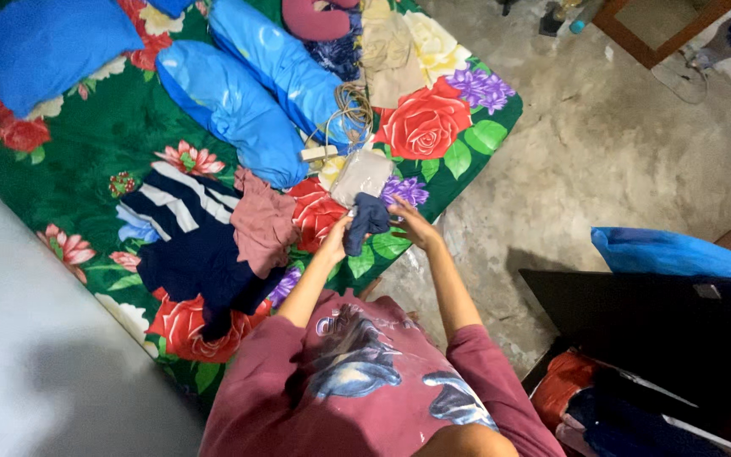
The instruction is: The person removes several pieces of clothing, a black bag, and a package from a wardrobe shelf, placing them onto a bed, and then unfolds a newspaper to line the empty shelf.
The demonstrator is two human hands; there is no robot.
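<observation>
Both hands hold a small dark blue garment (366, 220) above the edge of a mattress with a green flowered sheet (86, 169). My left hand (337, 235) grips its left side and my right hand (409, 224) grips its right side. A folded beige cloth (362, 175) lies on the sheet just beyond the garment. To the left lie a crumpled pink garment (262, 222) and a navy garment with white stripes (186, 241).
Two long blue bolsters (234, 106) and a blue pillow (40, 42) lie on the mattress, with a coiled cable (350, 106) and a white plug strip (318, 153). Bare concrete floor (619, 152) is to the right. A dark open case (662, 330) with clothes stands at lower right.
</observation>
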